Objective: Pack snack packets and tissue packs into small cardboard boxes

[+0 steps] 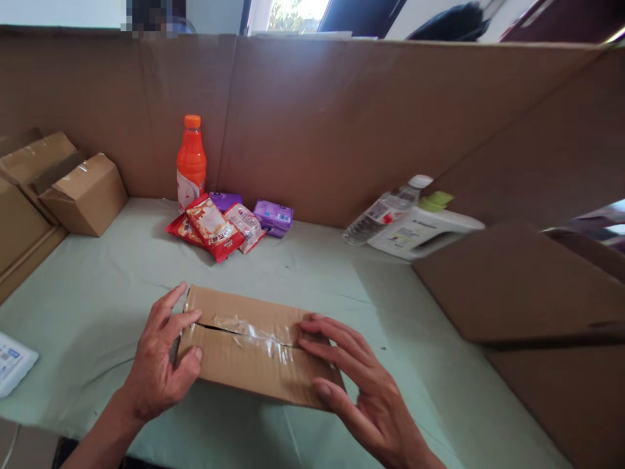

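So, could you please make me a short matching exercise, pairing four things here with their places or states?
Things:
1. taped cardboard box
2. orange bottle
3. white-capped bottle
4. white jug

Places or states:
A. has a green cap
B. touched by the left hand and the right hand
C. just left of the jug in the picture
D. upright behind the red packets

Right pairs: 1-B, 2-D, 3-C, 4-A
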A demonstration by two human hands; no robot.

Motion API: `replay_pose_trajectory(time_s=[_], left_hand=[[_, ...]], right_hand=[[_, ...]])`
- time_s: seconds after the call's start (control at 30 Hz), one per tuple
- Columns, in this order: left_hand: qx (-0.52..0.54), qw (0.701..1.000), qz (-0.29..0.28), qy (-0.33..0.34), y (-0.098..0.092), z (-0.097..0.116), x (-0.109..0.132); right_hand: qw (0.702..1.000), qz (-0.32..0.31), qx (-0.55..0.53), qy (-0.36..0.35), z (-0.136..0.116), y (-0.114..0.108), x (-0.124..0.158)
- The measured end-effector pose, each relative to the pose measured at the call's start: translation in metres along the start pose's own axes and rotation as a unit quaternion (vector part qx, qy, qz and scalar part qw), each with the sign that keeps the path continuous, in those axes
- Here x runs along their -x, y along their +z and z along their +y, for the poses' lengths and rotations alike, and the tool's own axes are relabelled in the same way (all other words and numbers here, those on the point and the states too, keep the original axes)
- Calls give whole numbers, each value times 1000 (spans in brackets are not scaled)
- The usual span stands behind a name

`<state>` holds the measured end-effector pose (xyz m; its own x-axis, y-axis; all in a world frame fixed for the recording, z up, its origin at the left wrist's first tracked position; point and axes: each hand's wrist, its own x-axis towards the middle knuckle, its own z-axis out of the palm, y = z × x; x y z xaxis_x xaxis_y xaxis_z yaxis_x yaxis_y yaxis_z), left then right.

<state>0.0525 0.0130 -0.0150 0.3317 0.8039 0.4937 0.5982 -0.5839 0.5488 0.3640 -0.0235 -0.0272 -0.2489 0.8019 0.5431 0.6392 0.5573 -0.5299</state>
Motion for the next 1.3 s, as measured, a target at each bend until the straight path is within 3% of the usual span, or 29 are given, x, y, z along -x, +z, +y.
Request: replay_pose_trajectory(time_s=[0.23,0.7,0.97,1.17,1.3], left_hand=[[52,999,-5,-4,1,-6,1],[104,992,-70,30,-5,-16,-7],[131,983,-119,46,-6,-19,-7],[93,994,-36,39,-10,-13,15],[-8,997,69,-26,-29,-18,38]], right_hand=[[999,-45,3,7,-1,-2,18],[998,-42,44,24,3,8,21],[997,-22,-10,67,10,11,28],[996,-51,-52,45,27,20,13],[990,-54,-126,41,31,71,-37]])
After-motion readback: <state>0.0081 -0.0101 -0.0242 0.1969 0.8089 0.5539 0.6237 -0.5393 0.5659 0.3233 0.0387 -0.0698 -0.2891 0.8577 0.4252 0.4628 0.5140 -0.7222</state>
